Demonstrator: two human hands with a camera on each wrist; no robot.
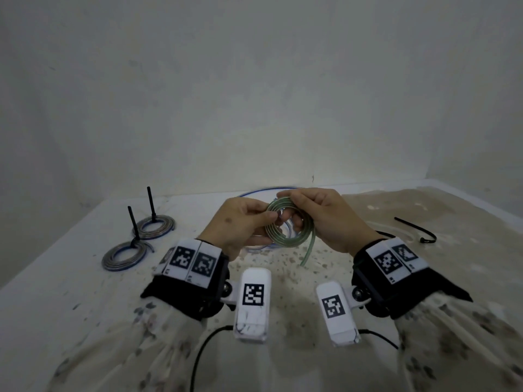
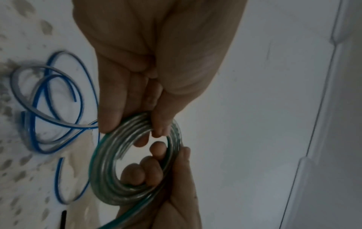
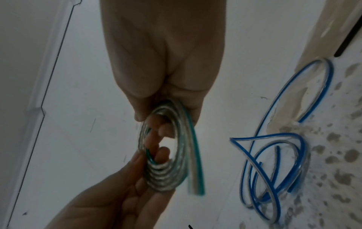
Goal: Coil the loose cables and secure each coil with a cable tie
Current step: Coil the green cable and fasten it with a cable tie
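A coil of clear cable with a green stripe is held above the table between both hands. My left hand pinches its left side between thumb and fingers. My right hand grips the top right, with fingers hooked through the ring. A short free tail hangs down from the coil's right side. A loose clear cable with a blue stripe lies tangled on the table below the hands. One black cable tie lies loose to the right.
Two finished coils lie at the left of the table, each bound by a black tie whose tail sticks up. The stained white table meets a wall close behind the hands.
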